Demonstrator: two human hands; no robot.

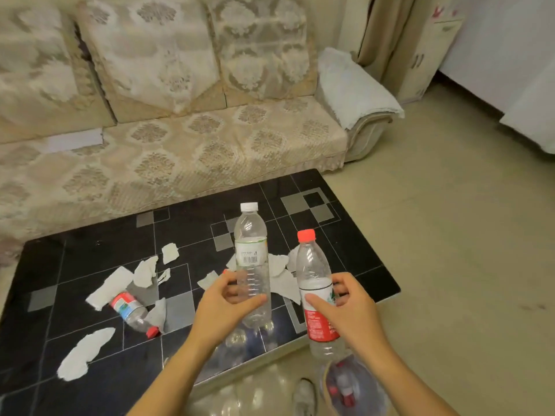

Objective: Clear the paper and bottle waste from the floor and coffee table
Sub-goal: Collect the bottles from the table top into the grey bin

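My left hand (pixel 228 301) grips an upright clear bottle with a white cap (pixel 250 244) around its lower body, above the black coffee table (pixel 345 235). My right hand (pixel 345 307) holds a clear bottle with a red cap and red label (pixel 312 274), also upright, at the table's near right edge. A third bottle with a red cap (pixel 132 312) lies on its side on the table's left part. Several torn white paper scraps (pixel 87 352) lie scattered over the tabletop, some partly hidden behind the held bottles.
A patterned beige sofa (pixel 180 139) runs along the table's far side. Below my right forearm a clear bag or bin (pixel 354 385) holds several red-capped bottles. A crumpled piece (pixel 304 394) lies on the beige floor beside it. Open floor stretches to the right.
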